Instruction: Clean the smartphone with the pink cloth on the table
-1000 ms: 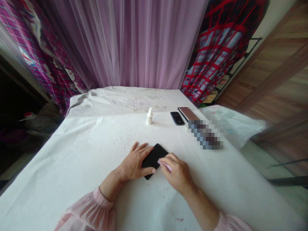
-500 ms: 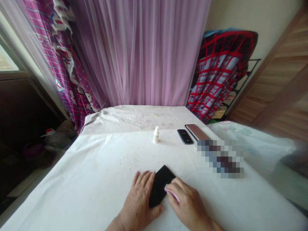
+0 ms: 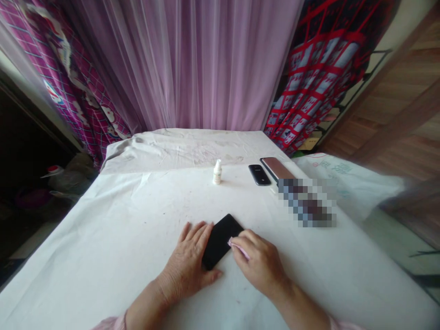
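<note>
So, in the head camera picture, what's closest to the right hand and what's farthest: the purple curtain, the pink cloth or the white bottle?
1. Pink cloth: nearest, held in the right hand.
2. White bottle: ahead and a bit to the left, standing on the white tablecloth.
3. Purple curtain: farthest, hanging beyond the bottle, at the back.

A room in a home, by the look of it. Floor-length-looking lilac curtains (image 3: 209, 64) hang behind the cloth-covered desk (image 3: 103, 247), with a magenta checked fabric (image 3: 79, 91) bearing cartoon figures at their left. A red-and-white patterned cloth (image 3: 312, 78) drapes at the right, beside wood-grain panelling (image 3: 405, 114). A red-capped plastic container (image 3: 58, 178) sits among household clutter in the dim left corner.
</note>
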The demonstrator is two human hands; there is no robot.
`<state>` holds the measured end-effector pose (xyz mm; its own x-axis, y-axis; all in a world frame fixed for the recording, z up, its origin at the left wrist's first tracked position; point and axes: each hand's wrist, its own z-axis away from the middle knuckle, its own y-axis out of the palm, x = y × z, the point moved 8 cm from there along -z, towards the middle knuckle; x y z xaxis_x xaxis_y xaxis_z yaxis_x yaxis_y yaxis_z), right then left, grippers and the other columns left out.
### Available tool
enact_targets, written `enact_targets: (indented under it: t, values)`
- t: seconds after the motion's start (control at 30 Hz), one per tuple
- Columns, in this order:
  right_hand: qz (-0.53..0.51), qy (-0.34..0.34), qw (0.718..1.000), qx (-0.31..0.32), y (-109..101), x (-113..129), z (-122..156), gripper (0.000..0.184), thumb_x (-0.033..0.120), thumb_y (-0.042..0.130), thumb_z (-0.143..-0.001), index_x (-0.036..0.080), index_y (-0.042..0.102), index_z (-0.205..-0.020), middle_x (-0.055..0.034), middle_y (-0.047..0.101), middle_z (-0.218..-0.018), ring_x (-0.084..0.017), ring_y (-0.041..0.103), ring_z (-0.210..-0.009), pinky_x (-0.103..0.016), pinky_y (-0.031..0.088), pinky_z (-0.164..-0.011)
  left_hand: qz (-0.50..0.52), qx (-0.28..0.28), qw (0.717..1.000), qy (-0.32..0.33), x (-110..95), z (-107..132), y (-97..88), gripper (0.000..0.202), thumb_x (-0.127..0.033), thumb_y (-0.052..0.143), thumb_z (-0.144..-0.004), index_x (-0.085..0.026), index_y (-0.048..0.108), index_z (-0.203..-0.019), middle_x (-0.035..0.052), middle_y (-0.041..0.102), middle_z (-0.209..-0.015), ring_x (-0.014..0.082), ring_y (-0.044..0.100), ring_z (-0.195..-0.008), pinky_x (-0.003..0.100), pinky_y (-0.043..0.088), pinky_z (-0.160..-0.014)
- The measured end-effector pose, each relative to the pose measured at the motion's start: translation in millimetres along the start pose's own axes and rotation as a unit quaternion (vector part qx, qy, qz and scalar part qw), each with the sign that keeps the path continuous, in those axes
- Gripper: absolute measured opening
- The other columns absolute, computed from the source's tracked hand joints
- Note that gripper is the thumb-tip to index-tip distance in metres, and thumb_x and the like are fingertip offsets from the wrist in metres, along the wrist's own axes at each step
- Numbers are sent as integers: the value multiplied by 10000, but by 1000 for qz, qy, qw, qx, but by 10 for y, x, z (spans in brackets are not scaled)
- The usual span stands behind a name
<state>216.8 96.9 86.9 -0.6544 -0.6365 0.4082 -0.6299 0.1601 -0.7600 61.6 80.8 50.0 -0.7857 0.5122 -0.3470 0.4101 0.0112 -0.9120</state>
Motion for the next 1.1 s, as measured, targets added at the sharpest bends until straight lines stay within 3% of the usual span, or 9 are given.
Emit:
enact_targets:
  t: [0.2, 0.53, 0.7, 1.1]
  values:
    - [12, -3, 1000, -7, -25, 13, 11, 189, 145, 503, -905, 212, 679, -890, -31, 652, -794, -135, 634, -728, -230, 457, -680, 24, 18, 999, 31, 93, 57, -89, 1058, -616, 644, -801, -234, -6, -1544, 181, 436, -1487, 350, 401, -1372, 599, 235, -1144]
    - [-8, -40, 999, 29, 146, 445, 21, 204, 133, 501, -897, 213, 679, -839, -18, 613, -729, -140, 574, -642, -256, 403, -598, 28, 12, 999, 15, 51, 30, -93, 1011, -539, 670, -809, -236, 35, -1535, 167, 462, -1469, 343, 391, -1378, 602, 211, -1151]
    - [-5, -23, 999, 25, 88, 322, 7, 197, 117, 510, -881, 209, 684, -857, -19, 622, -748, -140, 593, -664, -250, 416, -622, 27, 14, 999, 18, 53, 28, -100, 1009, -458, 681, -811, -245, 14, -1536, 164, 453, -1475, 339, 389, -1379, 605, 199, -1155]
    - [27, 48, 998, -9, -93, -170, -9, 172, 175, 545, -888, 221, 708, -863, -23, 678, -811, -132, 656, -743, -214, 461, -705, 29, 29, 999, 23, 64, 32, -99, 964, -465, 636, -849, -245, 3, -1541, 155, 438, -1488, 329, 370, -1391, 613, 207, -1152]
